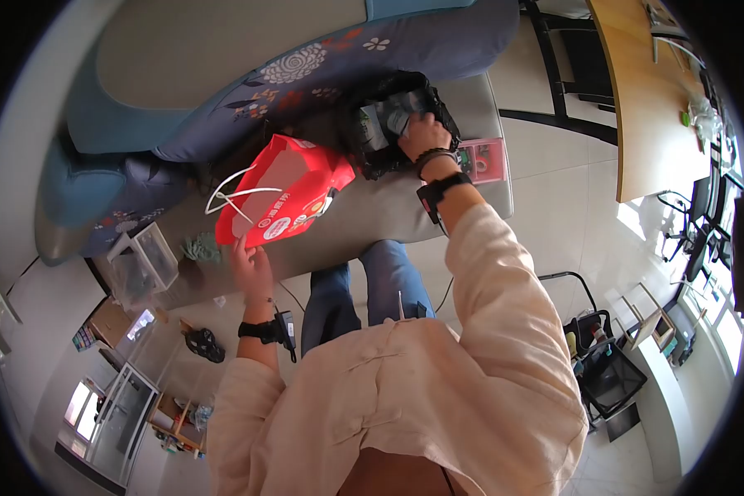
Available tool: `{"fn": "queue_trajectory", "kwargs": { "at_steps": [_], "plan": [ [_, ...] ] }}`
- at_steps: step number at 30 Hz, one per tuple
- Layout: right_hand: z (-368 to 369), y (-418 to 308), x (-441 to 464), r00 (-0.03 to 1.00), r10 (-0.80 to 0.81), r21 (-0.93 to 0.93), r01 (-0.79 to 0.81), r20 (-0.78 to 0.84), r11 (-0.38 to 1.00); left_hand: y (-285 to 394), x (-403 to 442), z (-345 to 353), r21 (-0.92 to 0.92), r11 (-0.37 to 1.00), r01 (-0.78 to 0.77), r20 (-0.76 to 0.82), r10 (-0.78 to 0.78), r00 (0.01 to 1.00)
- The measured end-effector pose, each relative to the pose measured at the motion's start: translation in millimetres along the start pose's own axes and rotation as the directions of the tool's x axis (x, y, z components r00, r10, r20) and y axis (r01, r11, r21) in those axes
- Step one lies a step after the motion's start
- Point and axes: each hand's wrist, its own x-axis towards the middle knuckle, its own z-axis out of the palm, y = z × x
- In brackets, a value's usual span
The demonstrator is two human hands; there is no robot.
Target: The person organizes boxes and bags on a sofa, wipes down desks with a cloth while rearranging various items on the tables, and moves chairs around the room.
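Observation:
My left hand point(252, 269) is at the lower edge of a red paper gift bag point(314, 186), its fingers closed on the rim. The bag lies tilted on the grey sofa seat, with its pale inside and white cord handles point(244, 192) facing left. My right hand point(426, 136) reaches into an open black plastic bag point(380, 165) to the right of the red one. Its fingers curl at a dark, shiny packet point(388, 118) inside, and their tips are partly hidden.
A clear box with a pink-red tint point(484, 159) sits by the seat's right end. Flowered cushions point(298, 70) line the sofa back. A clear bin point(153, 256) and a grey-green bundle point(202, 248) are at left. A wooden table point(645, 99) stands at right.

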Motion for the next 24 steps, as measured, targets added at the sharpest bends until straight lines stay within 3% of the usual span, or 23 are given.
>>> {"fn": "queue_trajectory", "kwargs": {
  "at_steps": [1, 3, 4, 5, 6, 7, 13, 15, 19, 21, 22, 23, 24],
  "plan": [
    [-19, 0, -14, 1.0, -0.005, -0.007, 0.005, 0.0, 1.0, -1, -2, 0, -0.006, 1.0, 0.006, -0.003, -0.006, 1.0],
    [-43, 14, -33, 0.969, 0.017, 0.399, 0.086, -0.246, 0.913, -3, -5, 2, 0.001, 1.0, 0.008, -0.036, -0.008, 0.999],
    [-42, 29, -39, 0.999, -0.032, 0.801, 0.034, -0.019, 0.598, -7, -6, 2, -0.013, 1.0, 0.011, -0.033, -0.011, 0.999],
    [-40, 41, -45, 0.971, -0.184, 0.981, -0.129, 0.155, 0.146, -13, -6, 3, 0.037, 0.999, -0.018, -0.068, 0.021, 0.997],
    [-41, 44, -57, 0.95, -0.292, 0.971, -0.168, 0.112, -0.172, -16, -6, 5, 0.09, 0.995, -0.044, -0.105, 0.053, 0.993],
    [-41, 45, -65, 0.939, -0.341, 0.946, -0.154, 0.049, -0.286, -12, -6, 6, 0.08, 0.996, -0.04, -0.11, 0.049, 0.993],
    [-42, 43, -78, 0.911, -0.407, 0.95, -0.066, -0.067, -0.304, -8, -10, 3, 0.105, 0.994, -0.017, -0.137, 0.031, 0.99],
    [-41, 40, -76, 0.93, -0.36, 0.96, -0.038, -0.068, -0.278, -8, -13, 0, 0.124, 0.992, -0.013, -0.13, 0.03, 0.991],
    [-21, 38, -60, 0.954, -0.284, 0.903, -0.205, 0.097, -0.379, -14, -23, -1, 0.096, 0.995, 0.002, -0.182, 0.015, 0.983],
    [8, 38, -46, 0.968, -0.071, 0.959, -0.247, 0.239, -0.137, -15, -27, -3, 0.081, 0.996, 0.033, -0.204, -0.016, 0.979],
    [25, 31, -43, 0.996, 0.062, 0.998, -0.06, 0.059, 0.017, -19, -30, -4, 0.083, 0.996, 0.038, -0.209, -0.02, 0.978],
    [35, 37, -39, 0.998, 0.056, 0.875, -0.044, 0.019, 0.482, -25, -33, -4, 0.084, 0.995, 0.054, -0.206, -0.036, 0.978],
    [34, 34, -40, 0.995, 0.005, 0.668, 0.061, -0.097, 0.742, -28, -36, -4, 0.085, 0.994, 0.072, -0.201, -0.054, 0.978]
  ]
}}
